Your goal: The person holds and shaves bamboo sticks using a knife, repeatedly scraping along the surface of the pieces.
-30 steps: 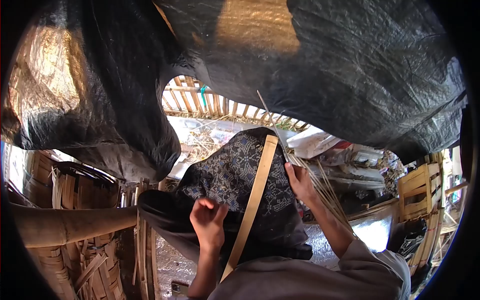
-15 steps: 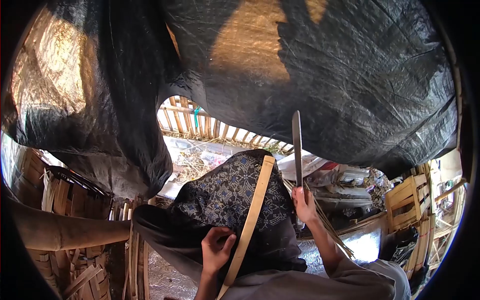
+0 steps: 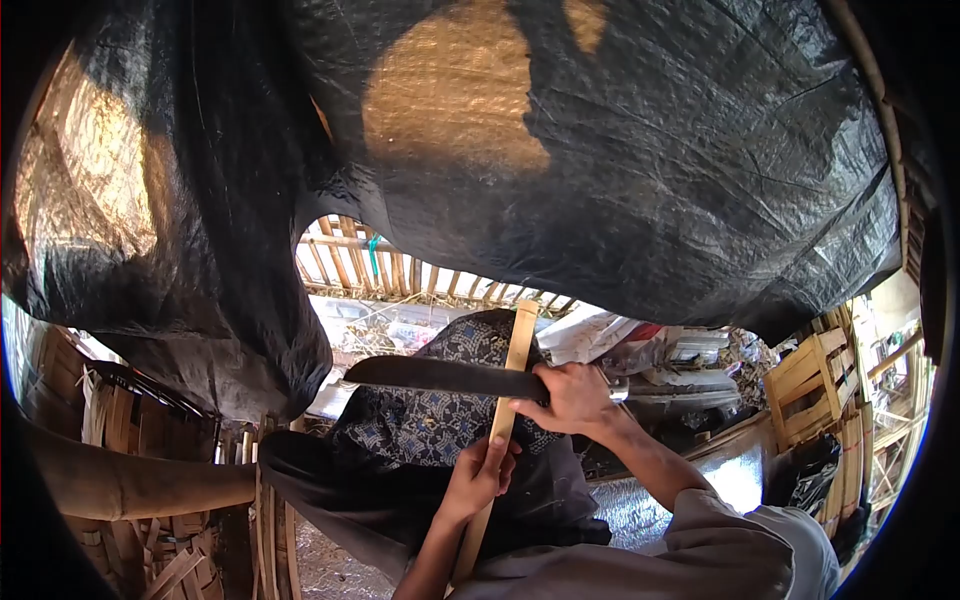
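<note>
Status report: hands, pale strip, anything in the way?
Right hand gripping knife. Left hand holding pale strip. Knife crosses over strip, contact unclear. Nothing visibly blocking.

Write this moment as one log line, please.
left hand: grips flat strip | right hand: holds knife crosswise over flat strip | contact: unclear | beneath: patterned cloth

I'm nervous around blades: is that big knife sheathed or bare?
Bare: no sheath covers the knife; its dark blade shows from tip to right hand, crossing the strip.

A brownish-grey, short-sleeved shirt (image 3: 620,565) is worn with dark legwear (image 3: 335,485).
</note>
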Demonstrator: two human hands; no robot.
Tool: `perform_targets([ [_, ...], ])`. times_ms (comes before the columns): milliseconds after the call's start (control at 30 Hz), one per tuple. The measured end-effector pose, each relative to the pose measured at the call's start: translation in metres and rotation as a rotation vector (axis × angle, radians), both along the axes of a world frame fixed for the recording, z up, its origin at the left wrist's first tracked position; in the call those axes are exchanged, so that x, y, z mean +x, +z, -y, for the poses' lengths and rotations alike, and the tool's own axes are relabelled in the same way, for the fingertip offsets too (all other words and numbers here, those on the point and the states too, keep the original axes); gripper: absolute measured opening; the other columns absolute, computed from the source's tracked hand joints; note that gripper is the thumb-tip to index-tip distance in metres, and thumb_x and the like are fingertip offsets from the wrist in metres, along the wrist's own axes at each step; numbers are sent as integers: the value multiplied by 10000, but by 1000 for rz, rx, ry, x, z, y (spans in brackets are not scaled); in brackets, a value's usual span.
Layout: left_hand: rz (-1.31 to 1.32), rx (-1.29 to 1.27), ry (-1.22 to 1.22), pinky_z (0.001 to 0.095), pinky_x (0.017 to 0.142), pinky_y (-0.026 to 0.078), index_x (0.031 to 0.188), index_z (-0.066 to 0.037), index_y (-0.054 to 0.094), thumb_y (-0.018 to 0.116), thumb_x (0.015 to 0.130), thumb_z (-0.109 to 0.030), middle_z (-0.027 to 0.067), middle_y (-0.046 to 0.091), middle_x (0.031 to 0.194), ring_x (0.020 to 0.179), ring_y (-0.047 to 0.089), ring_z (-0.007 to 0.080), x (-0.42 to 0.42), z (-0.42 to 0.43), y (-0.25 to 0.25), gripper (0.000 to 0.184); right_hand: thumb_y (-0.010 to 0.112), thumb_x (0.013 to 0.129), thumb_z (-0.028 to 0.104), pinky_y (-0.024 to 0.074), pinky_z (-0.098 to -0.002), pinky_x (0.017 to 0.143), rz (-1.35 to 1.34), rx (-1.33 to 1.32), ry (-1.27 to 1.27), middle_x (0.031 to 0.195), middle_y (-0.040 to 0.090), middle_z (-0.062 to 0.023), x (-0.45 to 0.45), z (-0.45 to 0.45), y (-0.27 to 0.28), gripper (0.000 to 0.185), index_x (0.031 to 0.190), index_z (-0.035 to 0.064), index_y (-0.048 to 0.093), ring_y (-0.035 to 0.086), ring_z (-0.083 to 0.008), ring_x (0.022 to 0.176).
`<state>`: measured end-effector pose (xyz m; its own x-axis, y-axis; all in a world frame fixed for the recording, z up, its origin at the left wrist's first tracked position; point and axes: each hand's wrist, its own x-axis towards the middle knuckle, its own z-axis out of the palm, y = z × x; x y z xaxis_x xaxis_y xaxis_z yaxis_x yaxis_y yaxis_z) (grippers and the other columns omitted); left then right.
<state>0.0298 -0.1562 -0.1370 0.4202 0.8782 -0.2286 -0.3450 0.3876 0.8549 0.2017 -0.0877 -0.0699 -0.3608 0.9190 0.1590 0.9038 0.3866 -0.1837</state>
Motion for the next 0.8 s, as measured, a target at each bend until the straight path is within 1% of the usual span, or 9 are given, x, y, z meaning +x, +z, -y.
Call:
perform_targets([
  [33, -4, 4, 2, 207, 393, 338, 889, 18, 529, 390, 963, -371, 3, 462, 587, 447, 439, 67, 2, -4, 2, 420, 566, 761, 595, 512, -434, 523, 64, -1, -11, 508, 562, -140, -3, 0, -2, 580, 772, 16, 604, 612, -335, 511],
  [167, -11, -47, 28, 206, 406, 359, 877, 10, 527, 398, 966, -339, -10, 454, 564, 450, 442, 54, 2, -15, 3, 383, 587, 746, 597, 504, -423, 485, -23, 44, 34, 485, 544, -139, -2, -2, -8, 571, 722, 27, 579, 601, -329, 481],
  [233, 7, -78, 22, 207, 416, 379, 879, 9, 528, 419, 960, -333, -3, 472, 571, 460, 464, 62, 2, -17, 3, 368, 639, 730, 519, 490, -406, 498, -34, -67, 5, 518, 541, -145, -3, 0, -5, 502, 755, 21, 582, 591, -336, 504],
  [300, -86, -104, 87, 218, 452, 430, 882, 8, 531, 472, 942, -299, 24, 529, 607, 499, 520, 86, -3, -12, 2, 319, 650, 723, 516, 479, -404, 477, -67, -32, 0, 503, 526, -137, -5, 3, -9, 500, 714, 23, 560, 581, -338, 489],
  [333, -153, -26, 85, 236, 509, 470, 881, 18, 534, 469, 942, -262, 56, 565, 652, 561, 564, 111, -9, -10, 3, 293, 659, 716, 514, 473, -403, 471, -98, -10, -36, 497, 518, -135, -7, 6, -9, 502, 699, 24, 552, 577, -338, 484],
  [433, -200, -24, 104, 237, 554, 484, 884, 19, 535, 480, 939, -250, 59, 570, 663, 594, 579, 112, -18, 0, 10, 281, 677, 700, 519, 459, -404, 456, -150, 56, -91, 490, 499, -130, -11, 8, -15, 514, 666, 27, 531, 564, -336, 470],
  [500, -235, -21, 99, 230, 562, 472, 885, 21, 537, 475, 942, -250, 53, 564, 652, 591, 566, 102, -14, 5, 11, 284, 643, 707, 586, 459, -374, 396, -180, 115, -96, 452, 514, -111, -11, 6, -18, 567, 632, 37, 527, 572, -293, 414],
  [600, -149, 9, 123, 214, 517, 429, 873, -5, 548, 453, 949, -252, 28, 548, 646, 560, 521, 75, -8, 1, 5, 276, 637, 710, 594, 462, -372, 392, -206, 119, -62, 450, 509, -115, -12, 5, -20, 582, 623, 31, 517, 564, -300, 401],
  [800, -111, -10, 120, 215, 498, 427, 905, -14, 564, 446, 953, -240, 23, 539, 665, 577, 528, 77, 0, -28, 9, 259, 612, 709, 634, 464, -370, 387, -129, 93, -33, 450, 501, -110, -15, 5, -13, 613, 607, 40, 498, 565, -300, 397],
])
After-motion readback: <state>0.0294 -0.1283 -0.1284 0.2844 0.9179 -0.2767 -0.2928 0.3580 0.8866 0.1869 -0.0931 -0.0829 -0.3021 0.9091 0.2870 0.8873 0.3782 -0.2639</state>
